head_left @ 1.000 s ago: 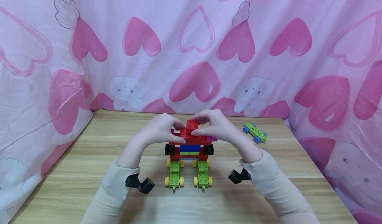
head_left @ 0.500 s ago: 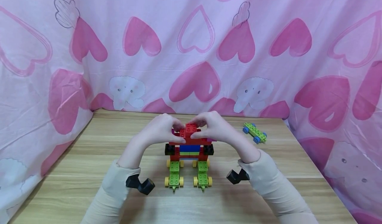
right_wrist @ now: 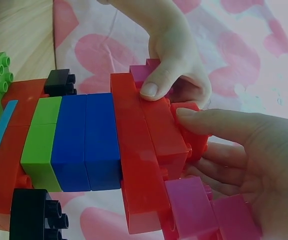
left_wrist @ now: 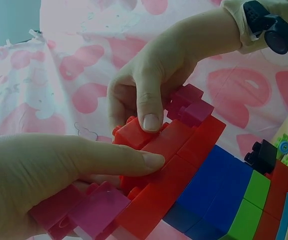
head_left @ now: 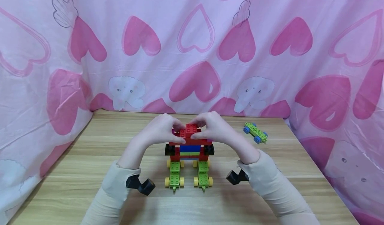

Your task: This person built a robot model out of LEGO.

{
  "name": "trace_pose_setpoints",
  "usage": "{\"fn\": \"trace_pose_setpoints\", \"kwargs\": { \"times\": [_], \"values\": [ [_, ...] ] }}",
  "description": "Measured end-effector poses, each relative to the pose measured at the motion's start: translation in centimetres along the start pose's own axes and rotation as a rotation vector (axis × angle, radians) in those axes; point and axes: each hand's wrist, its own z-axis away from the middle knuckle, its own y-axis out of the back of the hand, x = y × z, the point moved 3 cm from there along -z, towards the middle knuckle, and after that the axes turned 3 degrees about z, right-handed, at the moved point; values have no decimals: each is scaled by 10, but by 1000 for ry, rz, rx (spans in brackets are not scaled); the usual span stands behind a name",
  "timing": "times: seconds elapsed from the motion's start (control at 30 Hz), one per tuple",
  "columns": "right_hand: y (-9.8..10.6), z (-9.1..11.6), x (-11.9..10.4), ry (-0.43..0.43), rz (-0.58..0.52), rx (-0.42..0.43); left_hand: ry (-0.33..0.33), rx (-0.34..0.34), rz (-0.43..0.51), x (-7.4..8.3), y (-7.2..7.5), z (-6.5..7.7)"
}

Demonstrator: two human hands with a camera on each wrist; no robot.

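Note:
A figure of toy building bricks stands in the middle of the table, with a blue middle (head_left: 190,148) over green and red bricks. My right hand (head_left: 213,127) pinches a small red brick (head_left: 191,129) at its top, thumb on the near face. That brick sits against the red row (right_wrist: 159,131) beneath it. My left hand (head_left: 162,128) grips this row from the other side, thumb in front and fingers behind. Pink bricks (left_wrist: 98,209) stick out at the row's ends, partly behind the hands. Most fingertips are hidden behind the bricks.
Two green wheeled bases (head_left: 175,176) with yellow wheels form the figure's feet. Black bricks (head_left: 170,149) jut out at both sides. A green wheeled base with blue wheels (head_left: 255,132) lies at the back right of the wooden table (head_left: 90,171). A pink heart-patterned curtain (head_left: 156,68) surrounds the table.
My right hand has brought the small red brick down and slightly left onto the red row, mostly in the first half second. My left hand has stayed in place.

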Motion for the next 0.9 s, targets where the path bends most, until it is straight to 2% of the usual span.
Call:
{"fn": "trace_pose_setpoints", "kwargs": {
  "times": [0.47,0.9],
  "values": [
    [-1,-1,-4,-7,75,-5,-9,2,-12,1,0,0],
    [-1,-1,-5,-9,87,-16,-2,2,-10,2,0,0]
  ]
}}
